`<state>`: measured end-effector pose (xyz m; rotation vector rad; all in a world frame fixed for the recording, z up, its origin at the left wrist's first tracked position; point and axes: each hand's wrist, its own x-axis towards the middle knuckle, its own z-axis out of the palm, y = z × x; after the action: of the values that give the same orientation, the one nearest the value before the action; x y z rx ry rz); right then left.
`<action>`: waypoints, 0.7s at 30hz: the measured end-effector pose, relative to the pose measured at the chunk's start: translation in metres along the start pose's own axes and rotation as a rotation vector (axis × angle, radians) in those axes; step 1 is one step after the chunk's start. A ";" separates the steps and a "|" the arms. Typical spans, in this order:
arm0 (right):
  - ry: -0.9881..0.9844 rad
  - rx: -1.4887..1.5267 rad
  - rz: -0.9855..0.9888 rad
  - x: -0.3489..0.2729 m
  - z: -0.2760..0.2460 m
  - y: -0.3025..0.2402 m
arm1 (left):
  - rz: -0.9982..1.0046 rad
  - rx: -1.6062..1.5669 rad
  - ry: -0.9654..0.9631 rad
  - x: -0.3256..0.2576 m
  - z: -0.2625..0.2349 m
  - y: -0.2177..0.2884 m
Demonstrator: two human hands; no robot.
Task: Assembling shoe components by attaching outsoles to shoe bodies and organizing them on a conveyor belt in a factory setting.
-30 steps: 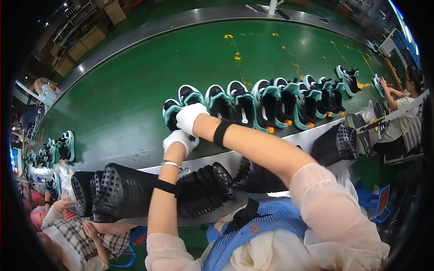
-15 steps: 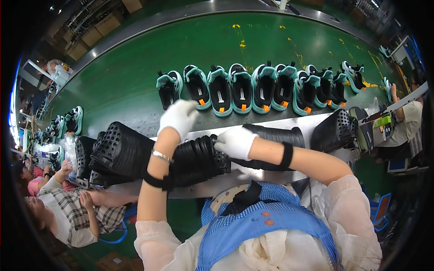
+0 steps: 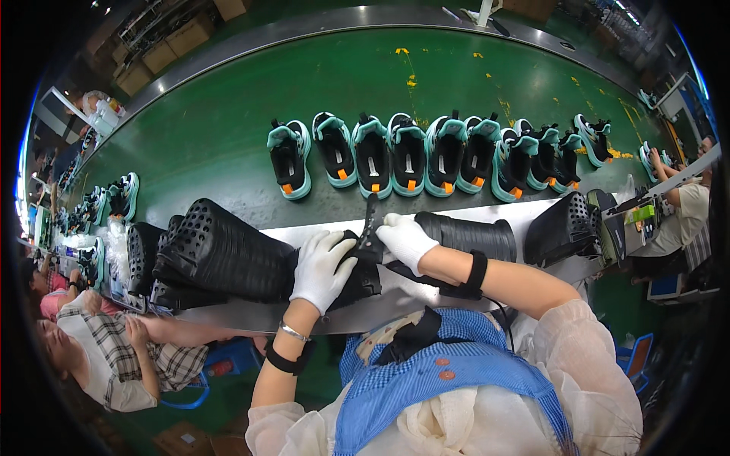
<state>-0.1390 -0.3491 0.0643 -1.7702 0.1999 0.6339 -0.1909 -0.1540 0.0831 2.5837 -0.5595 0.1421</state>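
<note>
1. Shoe row (image 3: 445, 161), far: could skew if bumped by forward reach.
2. Black stack (image 3: 228, 247), left: might topple if left hand (image 3: 322, 271) shoves; fingers spread, grip unclear.
3. Black perforated piece (image 3: 370, 239), between both hands: may slip, right hand (image 3: 405, 242) pinching only its edge.

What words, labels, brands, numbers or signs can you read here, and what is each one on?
None can be read in this view.
Teal-and-black sneakers: pale marks on some insoles, too small to read.
Cardboard box at the lower edge: a small white label, too blurred to read.
Green worktop: worn yellow marks, no lettering I can make out.
Black perforated piece by the right hand: no lettering visible.
</note>
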 end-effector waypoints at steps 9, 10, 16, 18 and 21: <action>-0.232 0.853 0.067 -0.049 -0.025 -0.065 | -0.581 -1.502 0.030 0.042 -0.022 0.003; -0.233 0.794 0.098 -0.058 -0.023 -0.068 | -0.482 -1.757 -0.065 0.046 -0.025 0.015; -0.236 -0.121 -0.457 -0.026 -0.034 -0.019 | -0.427 -1.901 -0.070 0.058 -0.032 0.043; -0.111 -0.694 -0.988 -0.037 -0.050 -0.042 | -0.509 -1.831 0.102 0.058 -0.031 0.031; -0.244 -0.706 -0.852 -0.056 -0.059 -0.073 | -0.576 -1.714 0.273 0.070 -0.025 0.021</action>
<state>-0.1349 -0.3934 0.1645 -2.1636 -1.0124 0.2823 -0.1357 -0.1845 0.1280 0.9157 0.2103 -0.1439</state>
